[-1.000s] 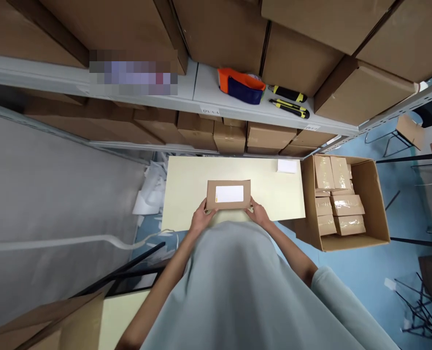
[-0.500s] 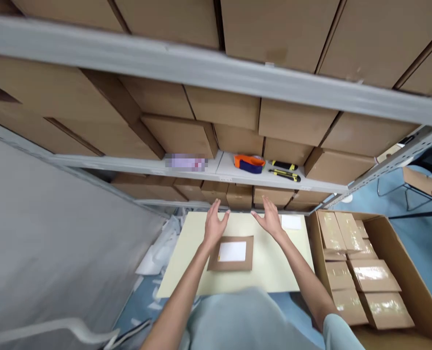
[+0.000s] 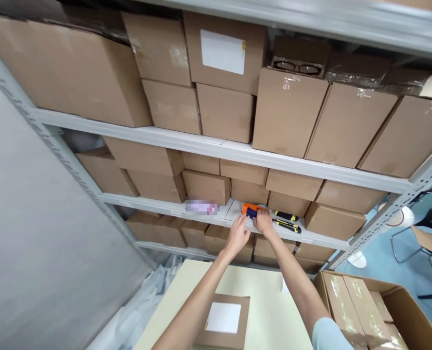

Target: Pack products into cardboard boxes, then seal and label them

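Note:
An orange and dark blue tape dispenser (image 3: 250,210) lies on the middle shelf. My right hand (image 3: 263,222) reaches up to it, fingers curled around its right side. Just below and left of the dispenser is my left hand (image 3: 239,233), its fingers stretched out and the fingertips close to its edge; whether they touch cannot be made out. Two black and yellow utility knives (image 3: 286,221) lie right of my right hand. On the table below, between my forearms, rests a flat cardboard box (image 3: 244,316) with a white label (image 3: 223,318).
Cardboard boxes (image 3: 291,112) fill the shelves above and below the grey shelf beam (image 3: 187,142). A pale yellow table (image 3: 267,296) stands below. At the lower right is an open carton (image 3: 413,311) with taped boxes. A grey wall (image 3: 29,233) borders the left.
Both hands have moved from above the table up to the shelf. My right hand has closed around the tape dispenser. The view has tilted upward, showing more of the upper shelves.

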Demonstrator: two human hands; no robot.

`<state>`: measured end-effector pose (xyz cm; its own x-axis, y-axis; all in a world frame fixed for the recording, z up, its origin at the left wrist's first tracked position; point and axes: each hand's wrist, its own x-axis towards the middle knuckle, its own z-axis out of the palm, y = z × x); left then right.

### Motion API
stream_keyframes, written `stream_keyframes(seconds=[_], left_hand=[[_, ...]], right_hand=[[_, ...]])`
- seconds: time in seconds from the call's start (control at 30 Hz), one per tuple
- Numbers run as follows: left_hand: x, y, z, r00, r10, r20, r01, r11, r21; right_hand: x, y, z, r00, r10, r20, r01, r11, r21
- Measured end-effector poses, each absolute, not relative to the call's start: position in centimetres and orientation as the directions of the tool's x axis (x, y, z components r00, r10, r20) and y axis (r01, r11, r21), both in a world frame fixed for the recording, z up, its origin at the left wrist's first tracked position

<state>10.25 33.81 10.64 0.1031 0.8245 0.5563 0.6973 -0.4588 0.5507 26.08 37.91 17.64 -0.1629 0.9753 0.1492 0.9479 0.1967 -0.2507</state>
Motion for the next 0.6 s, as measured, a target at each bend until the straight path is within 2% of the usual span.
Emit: stream_keyframes(seconds=[0.27,0.33,0.43,0.5,0.6], left_hand=[[7.4,28.5,8.7,0.13,0.89,0.436,0.624,-0.415,0.662],[6.5,26.2,8.5,0.129,0.913,0.387,0.581,-0.386,0.717],[5.7,21.9,7.6,0.106,0.952,0.286,0.474,-0.301,0.828],[5.7,18.5,6.8,0.082,0.976,0.201,0.382,-0.217,0.898],[6.1,13.4,5.5,0.058,0.995,0.076,0.268,-0.089,0.959]], right_hand=[[27.1,36.5,17.7,-0.188,0.97,0.156,0.933,0.226,-0.281],[27.4,34.3,16.4,-0.175,0.958,0.226,0.886,0.253,-0.388],[27.1,28.4,12.9,-0.106,0.934,0.341,0.684,0.317,-0.657],[26.2,23.3,10.1,-0.042,0.954,0.296,0.513,0.275,-0.813],[24.2,15.4,6.4,0.03,0.985,0.168,0.293,0.152,-0.944]])
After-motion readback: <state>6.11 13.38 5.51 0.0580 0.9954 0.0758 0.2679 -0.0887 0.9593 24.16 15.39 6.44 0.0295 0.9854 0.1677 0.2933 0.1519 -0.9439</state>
